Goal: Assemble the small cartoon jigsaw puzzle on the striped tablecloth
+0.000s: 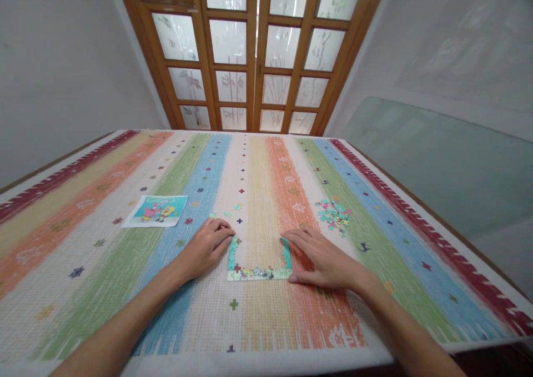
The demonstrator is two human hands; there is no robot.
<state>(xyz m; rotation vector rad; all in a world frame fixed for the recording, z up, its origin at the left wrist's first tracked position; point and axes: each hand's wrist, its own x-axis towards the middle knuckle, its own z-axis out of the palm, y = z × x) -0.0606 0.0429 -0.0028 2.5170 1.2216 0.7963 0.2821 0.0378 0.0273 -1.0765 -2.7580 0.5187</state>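
Observation:
A partly joined jigsaw puzzle border (258, 275) lies on the tablecloth in front of me, a U shape with a bottom row and two short turquoise sides. At the upper end of its left side, my left hand (211, 241) has its fingers bent together on a puzzle piece, mostly hidden under the fingertips. My right hand (322, 259) rests flat along the right side, fingers stretched toward that side's top and the thumb apart at the lower right corner. Just beyond my left hand are a few loose puzzle pieces (227, 214).
A heap of loose puzzle pieces (334, 215) sits to the right, beyond my right hand. On the left lies a picture card (156, 211) with two cartoon figures. The striped tablecloth (175, 310) covers the table. Wooden doors with glass panes (255, 60) stand behind it.

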